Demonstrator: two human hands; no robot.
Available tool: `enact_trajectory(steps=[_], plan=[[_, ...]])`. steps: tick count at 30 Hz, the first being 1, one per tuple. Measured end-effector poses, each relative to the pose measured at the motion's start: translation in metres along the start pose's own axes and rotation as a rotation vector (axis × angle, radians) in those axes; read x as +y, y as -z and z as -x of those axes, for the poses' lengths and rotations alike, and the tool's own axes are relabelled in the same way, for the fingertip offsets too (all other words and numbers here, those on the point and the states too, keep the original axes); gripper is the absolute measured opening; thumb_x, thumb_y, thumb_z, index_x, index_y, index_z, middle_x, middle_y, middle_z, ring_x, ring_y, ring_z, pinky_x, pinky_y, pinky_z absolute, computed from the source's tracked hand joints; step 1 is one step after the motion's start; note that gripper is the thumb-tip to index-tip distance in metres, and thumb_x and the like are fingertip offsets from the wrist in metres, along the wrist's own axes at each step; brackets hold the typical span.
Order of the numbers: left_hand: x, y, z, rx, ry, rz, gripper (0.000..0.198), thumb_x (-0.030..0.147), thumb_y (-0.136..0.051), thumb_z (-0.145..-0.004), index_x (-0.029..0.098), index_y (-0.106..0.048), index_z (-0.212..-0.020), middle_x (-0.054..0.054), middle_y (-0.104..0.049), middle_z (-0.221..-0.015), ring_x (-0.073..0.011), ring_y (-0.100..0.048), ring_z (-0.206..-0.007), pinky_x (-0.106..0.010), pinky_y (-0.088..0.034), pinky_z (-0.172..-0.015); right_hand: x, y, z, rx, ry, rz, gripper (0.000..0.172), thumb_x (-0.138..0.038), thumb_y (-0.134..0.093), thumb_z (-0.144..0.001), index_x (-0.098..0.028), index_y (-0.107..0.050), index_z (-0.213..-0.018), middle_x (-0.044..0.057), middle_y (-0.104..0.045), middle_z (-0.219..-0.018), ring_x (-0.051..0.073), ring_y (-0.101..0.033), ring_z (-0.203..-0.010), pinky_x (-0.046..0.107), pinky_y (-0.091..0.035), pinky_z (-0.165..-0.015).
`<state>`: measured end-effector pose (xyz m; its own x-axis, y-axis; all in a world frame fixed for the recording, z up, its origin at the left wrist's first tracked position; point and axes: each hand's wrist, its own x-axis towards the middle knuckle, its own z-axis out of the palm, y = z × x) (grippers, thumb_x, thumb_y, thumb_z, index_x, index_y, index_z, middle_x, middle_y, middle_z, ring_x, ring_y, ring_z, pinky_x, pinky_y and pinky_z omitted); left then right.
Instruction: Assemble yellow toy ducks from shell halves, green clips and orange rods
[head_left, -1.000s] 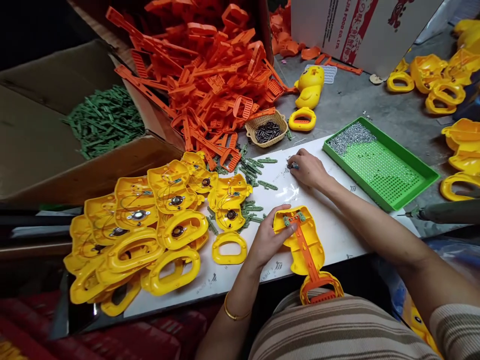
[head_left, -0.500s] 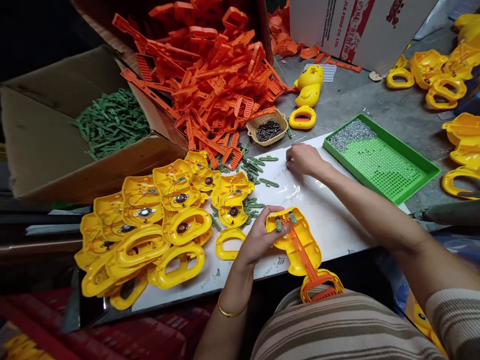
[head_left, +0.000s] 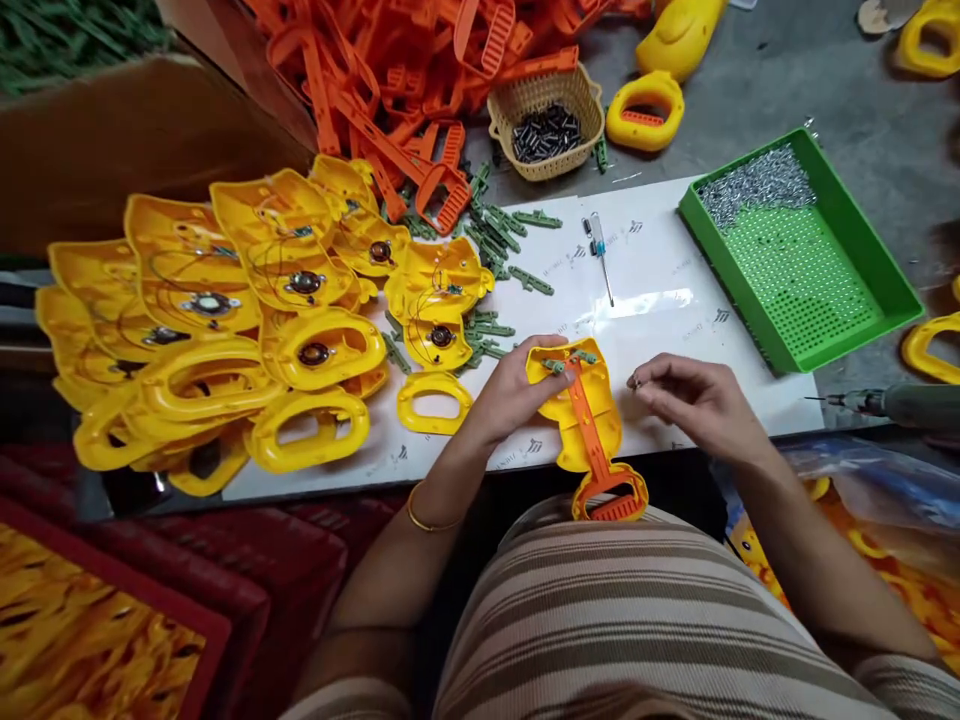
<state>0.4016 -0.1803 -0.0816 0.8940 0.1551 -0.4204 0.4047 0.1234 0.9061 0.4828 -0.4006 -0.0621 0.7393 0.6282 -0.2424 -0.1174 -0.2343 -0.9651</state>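
The left hand [head_left: 517, 395] holds the yellow shell [head_left: 604, 400] over the table [head_left: 660, 250] edge, its long orange stick [head_left: 586, 420] pointing down to the striped shirt [head_left: 600, 600], and the right hand [head_left: 694, 400], pinching a tiny thing [head_left: 634, 382], is just right of it.

Hands, I count: two. The left hand [head_left: 517, 390] carries one yellow shell [head_left: 606, 385], fitted with one orange lever [head_left: 589, 415] and two green clips [head_left: 585, 356]. The right hand [head_left: 694, 395] pinches one small part [head_left: 635, 381].

Desk [head_left: 675, 240], toward the far edge: one screwdriver [head_left: 599, 240], at least two black pins [head_left: 587, 227] beside it. Right edge: one power driver [head_left: 915, 403], one green tray [head_left: 862, 337]; its screws [head_left: 757, 180] are too numerous to count.

Left end: overlapping shells [head_left: 169, 235], exact quantity indeterminate; at least four ring handles [head_left: 309, 460] and five speakers [head_left: 305, 283] show.

Beyond the far edge: one basket [head_left: 555, 165], one loose pile of orange levers [head_left: 420, 70], individually uncountable.
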Motion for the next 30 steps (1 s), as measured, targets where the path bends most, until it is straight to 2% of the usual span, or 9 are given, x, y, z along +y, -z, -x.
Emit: enact_trajectory(steps=[3, 8, 12, 18, 23, 26, 28, 30], plan=[[0.001, -0.003, 0.002, 0.029, 0.001, -0.01, 0.041, 0.031, -0.076, -0.074, 0.018, -0.062, -0.11, -0.008, -0.071, -0.103, -0.0208, -0.067, -0.093, -0.034, -0.054, -0.08, 0.007, -0.019, 0.008, -0.009, -0.051, -0.122, 0.024, -0.041, -0.075, -0.079, -0.019, -0.071, -0.089, 0.002, -0.07, -0.076, 0.011, -0.061, -0.058, 0.024, -0.054, -0.052], [0.002, -0.008, 0.005, 0.077, -0.015, -0.021, 0.039, 0.029, -0.074, -0.074, 0.018, -0.061, -0.11, -0.008, -0.07, -0.108, -0.0213, -0.068, -0.096, -0.036, -0.054, -0.084, 0.019, -0.039, 0.004, 0.074, 0.093, -0.009, 0.012, -0.03, -0.071, -0.083, -0.02, -0.072, -0.09, 0.002, -0.074, -0.084, 0.013, -0.066, -0.071, 0.028, -0.056, -0.062], [0.001, -0.011, 0.006, 0.088, 0.008, 0.013, 0.04, 0.03, -0.073, -0.075, 0.019, -0.06, -0.111, -0.007, -0.071, -0.103, -0.0213, -0.069, -0.091, -0.036, -0.056, -0.08, 0.019, -0.043, 0.001, 0.091, 0.167, 0.118, 0.009, -0.024, -0.068, -0.085, -0.02, -0.072, -0.092, 0.002, -0.074, -0.086, 0.013, -0.067, -0.074, 0.028, -0.056, -0.067], [0.002, -0.014, 0.008, 0.117, 0.017, 0.032, 0.039, 0.029, -0.073, -0.076, 0.018, -0.06, -0.111, -0.006, -0.071, -0.103, -0.0212, -0.068, -0.092, -0.036, -0.056, -0.083, 0.016, -0.044, 0.002, 0.103, 0.226, 0.272, 0.006, -0.022, -0.066, -0.088, -0.02, -0.07, -0.091, 0.002, -0.075, -0.086, 0.013, -0.067, -0.07, 0.027, -0.055, -0.063], [-0.004, -0.02, 0.013, 0.187, 0.042, 0.124, 0.038, 0.028, -0.072, -0.077, 0.019, -0.058, -0.111, -0.005, -0.07, -0.102, -0.0206, -0.067, -0.093, -0.033, -0.056, -0.081, 0.025, -0.052, 0.004, 0.196, 0.454, 0.446, 0.007, -0.018, -0.062, -0.091, -0.02, -0.066, -0.095, 0.003, -0.074, -0.087, 0.014, -0.068, -0.076, 0.027, -0.055, -0.065], [-0.007, -0.026, 0.018, 0.243, 0.037, 0.121, 0.041, 0.03, -0.073, -0.078, 0.018, -0.058, -0.113, -0.007, -0.069, -0.107, -0.0221, -0.066, -0.099, -0.035, -0.055, -0.085, 0.03, -0.056, 0.003, 0.265, 0.616, 0.508, 0.012, -0.013, -0.062, -0.09, -0.02, -0.065, -0.099, 0.003, -0.073, -0.087, 0.014, -0.069, -0.077, 0.026, -0.055, -0.065], [-0.008, -0.03, 0.021, 0.265, 0.019, 0.115, 0.041, 0.03, -0.073, -0.078, 0.017, -0.058, -0.113, -0.008, -0.069, -0.108, -0.0228, -0.066, -0.102, -0.037, -0.054, -0.09, 0.03, -0.059, 0.002, 0.295, 0.661, 0.517, 0.014, -0.011, -0.063, -0.089, -0.02, -0.065, -0.1, 0.003, -0.073, -0.086, 0.014, -0.069, -0.077, 0.026, -0.055, -0.065], [-0.009, -0.034, 0.025, 0.263, 0.0, 0.137, 0.041, 0.028, -0.073, -0.077, 0.017, -0.057, -0.114, -0.008, -0.069, -0.108, -0.0228, -0.067, -0.101, -0.037, -0.055, -0.09, 0.026, -0.061, 0.003, 0.299, 0.633, 0.503, 0.014, -0.012, -0.063, -0.09, -0.021, -0.066, -0.1, 0.003, -0.073, -0.086, 0.015, -0.069, -0.077, 0.027, -0.056, -0.065]])
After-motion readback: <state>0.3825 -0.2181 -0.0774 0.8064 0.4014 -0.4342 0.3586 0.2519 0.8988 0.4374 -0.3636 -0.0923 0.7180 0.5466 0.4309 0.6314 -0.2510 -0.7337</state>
